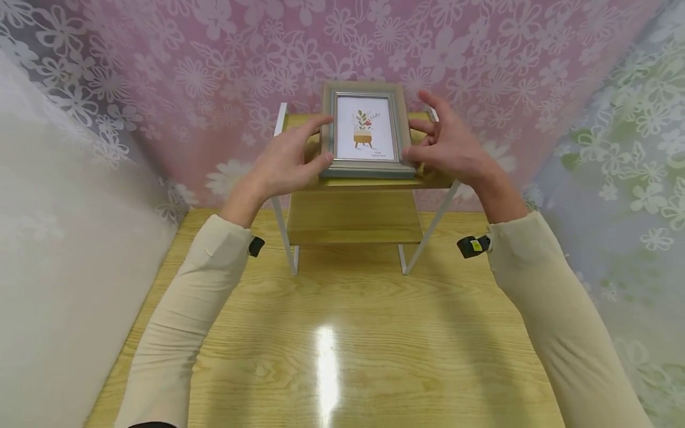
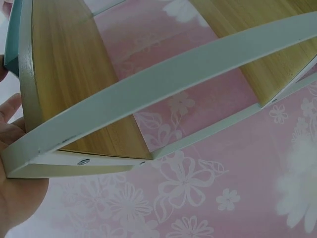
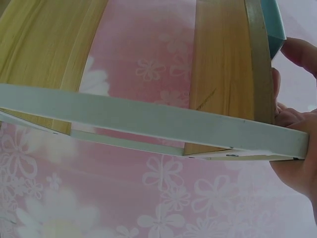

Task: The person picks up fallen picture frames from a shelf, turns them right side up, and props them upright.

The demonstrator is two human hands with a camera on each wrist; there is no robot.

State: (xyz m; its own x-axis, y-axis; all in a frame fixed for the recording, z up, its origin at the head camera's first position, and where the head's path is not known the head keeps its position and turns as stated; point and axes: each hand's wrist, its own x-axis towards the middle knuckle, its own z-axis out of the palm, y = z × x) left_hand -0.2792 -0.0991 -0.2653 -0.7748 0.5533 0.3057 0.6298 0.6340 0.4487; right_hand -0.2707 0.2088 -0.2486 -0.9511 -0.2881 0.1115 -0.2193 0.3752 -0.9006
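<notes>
A picture frame [image 1: 404, 134] with a plant drawing lies face up on the top board of a small wooden rack [image 1: 440, 179]. The left hand [image 1: 289, 157] touches its left side, thumb near the front corner and a finger further back. At the right side, the thumb of the right hand [image 1: 452, 139] meets the front corner, while the index finger is raised off the frame. Each wrist view catches part of a hand beside the rack, with the frame's teal edge [image 2: 14, 29] [image 3: 272, 27] above the top board.
White metal legs [image 1: 282, 229] carry the rack, which has a lower wooden shelf [image 1: 353, 217]. It stands on a wood-grain floor [image 1: 257, 333] against a pink floral backdrop [image 1: 225, 77]. A pale wall [image 1: 69, 226] is at the left, a floral one [image 1: 631, 196] at the right.
</notes>
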